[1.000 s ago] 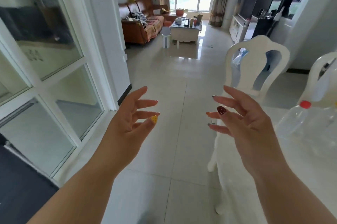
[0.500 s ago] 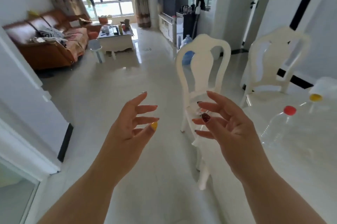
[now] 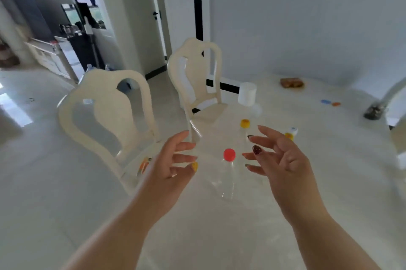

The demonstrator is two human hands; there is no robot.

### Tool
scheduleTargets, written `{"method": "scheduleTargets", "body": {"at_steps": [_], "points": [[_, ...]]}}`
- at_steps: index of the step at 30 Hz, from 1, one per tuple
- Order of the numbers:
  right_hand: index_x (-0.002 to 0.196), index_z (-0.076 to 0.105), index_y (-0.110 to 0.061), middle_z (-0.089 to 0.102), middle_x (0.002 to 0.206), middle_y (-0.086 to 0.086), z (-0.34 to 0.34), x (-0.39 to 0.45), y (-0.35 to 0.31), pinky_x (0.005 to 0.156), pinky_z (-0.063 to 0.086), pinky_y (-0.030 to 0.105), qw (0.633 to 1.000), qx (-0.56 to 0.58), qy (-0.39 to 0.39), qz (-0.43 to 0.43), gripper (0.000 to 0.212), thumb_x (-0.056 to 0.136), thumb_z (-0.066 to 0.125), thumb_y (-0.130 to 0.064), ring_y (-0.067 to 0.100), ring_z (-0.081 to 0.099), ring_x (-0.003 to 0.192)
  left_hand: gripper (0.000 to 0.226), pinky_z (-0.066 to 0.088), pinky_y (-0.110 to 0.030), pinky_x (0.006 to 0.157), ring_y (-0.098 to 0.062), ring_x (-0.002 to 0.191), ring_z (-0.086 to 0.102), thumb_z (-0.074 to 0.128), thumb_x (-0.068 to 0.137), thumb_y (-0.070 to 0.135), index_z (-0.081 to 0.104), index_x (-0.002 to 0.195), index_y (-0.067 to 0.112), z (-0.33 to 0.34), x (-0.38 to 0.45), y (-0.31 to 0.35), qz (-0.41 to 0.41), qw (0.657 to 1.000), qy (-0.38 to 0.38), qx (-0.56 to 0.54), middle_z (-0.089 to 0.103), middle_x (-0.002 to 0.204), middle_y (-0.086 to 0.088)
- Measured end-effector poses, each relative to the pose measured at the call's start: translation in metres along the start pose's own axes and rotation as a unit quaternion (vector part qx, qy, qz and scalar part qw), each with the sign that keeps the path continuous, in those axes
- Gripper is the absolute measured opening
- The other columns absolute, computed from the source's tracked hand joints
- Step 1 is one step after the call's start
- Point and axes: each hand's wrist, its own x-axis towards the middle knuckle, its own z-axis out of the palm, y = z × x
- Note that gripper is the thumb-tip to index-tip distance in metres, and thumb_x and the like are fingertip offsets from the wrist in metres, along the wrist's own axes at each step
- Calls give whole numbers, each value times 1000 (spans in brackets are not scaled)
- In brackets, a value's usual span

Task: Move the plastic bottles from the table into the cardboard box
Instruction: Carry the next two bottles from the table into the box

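Both hands are raised over the table [image 3: 219, 236], empty, fingers spread and loosely curved, palms facing each other. The landmark is the clear red-capped bottle [image 3: 228, 174]: it stands upright on the table, long axis vertical, cap up, in the gap between the hands and a little beyond the fingertips. The left hand [image 3: 169, 173] is just left of it and the right hand [image 3: 279, 160] just right; neither touches it. Judgement: the right hand's fingers look marginally nearer the cap, but the margin is too small to call, so either hand could take it with a side-on grasp round the body. Behind the red-capped bottle stands a yellow-capped bottle [image 3: 245, 125], with more bottles partly hidden past the right hand. The cardboard box is not in view.
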Motion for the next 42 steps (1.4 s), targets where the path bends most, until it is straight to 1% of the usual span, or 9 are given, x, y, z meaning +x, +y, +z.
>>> {"method": "scheduleTargets", "body": {"at_steps": [7, 12, 16, 19, 27, 31, 35, 39, 42], "points": [[112, 59, -43, 64, 112, -17, -54, 43, 48, 66, 50, 18, 939, -216, 261, 58, 28, 87, 67, -35, 4, 66, 97, 66, 47, -30, 104, 5, 127, 53, 65, 73, 53, 44, 135, 55, 62, 73, -48, -31, 988, -114, 100, 53, 136, 28], [144, 43, -20, 48, 145, -2, -61, 84, 84, 102, 39, 33, 908, -329, 178, 188, 68, 86, 68, -46, 18, 46, 133, 62, 45, -29, 105, -3, 125, 55, 81, 78, 33, 54, 135, 35, 88, 100, -66, -59, 971, -172, 157, 59, 132, 18], [110, 53, -29, 60, 108, -9, -56, 100, 109, 78, 37, 29, 904, -343, 172, 190, 32, 85, 69, -43, 18, 55, 103, 30, 40, -1, 73, 2, 102, 64, 81, 80, 31, 69, 107, 33, 92, 107, -73, -71, 964, -182, 178, 70, 105, 20], [96, 52, -32, 60, 98, -10, -57, 105, 117, 69, 35, 27, 904, -336, 205, 169, 20, 87, 70, -35, 14, 54, 92, 26, 42, 1, 73, 7, 97, 63, 83, 80, 26, 72, 104, 30, 93, 106, -75, -71, 971, -176, 149, 71, 102, 19], [94, 60, -36, 63, 90, -16, -61, 88, 118, 69, 40, 25, 912, -305, 215, 168, 11, 88, 69, -38, 13, 57, 89, 29, 50, -37, 102, -4, 109, 67, 83, 80, 22, 72, 100, 40, 99, 107, -87, -89, 976, -189, 69, 76, 106, 21], [89, 62, -41, 65, 91, -27, -59, 63, 103, 72, 38, 9, 919, -286, 230, 142, 9, 88, 70, -38, -1, 59, 91, 25, 49, -34, 104, -6, 111, 67, 80, 84, 24, 73, 105, 34, 97, 105, -86, -57, 977, -193, 71, 75, 110, 17], [86, 63, -42, 69, 93, -32, -58, 41, 72, 76, 43, 16, 917, -295, 246, 109, 4, 87, 66, -44, -11, 60, 96, 26, 45, -16, 96, -4, 112, 66, 75, 88, 28, 70, 113, 31, 93, 108, -69, 4, 976, -206, 71, 72, 114, 19], [94, 67, -31, 71, 95, -19, -50, 13, 29, 77, 48, 30, 893, -342, 287, 65, 24, 84, 61, -52, 3, 64, 98, 23, 50, -39, 103, -12, 113, 66, 72, 91, 28, 68, 114, 25, 89, 114, -38, 92, 962, -251, 56, 73, 114, 11], [94, 66, -35, 69, 93, -23, -43, -13, -4, 69, 42, 18, 871, -370, 318, 52, 23, 85, 60, -54, -2, 62, 95, 29, 53, -38, 97, -5, 111, 65, 65, 91, 48, 68, 112, 29, 84, 113, -16, 162, 944, -283, 42, 72, 110, 14]]}}
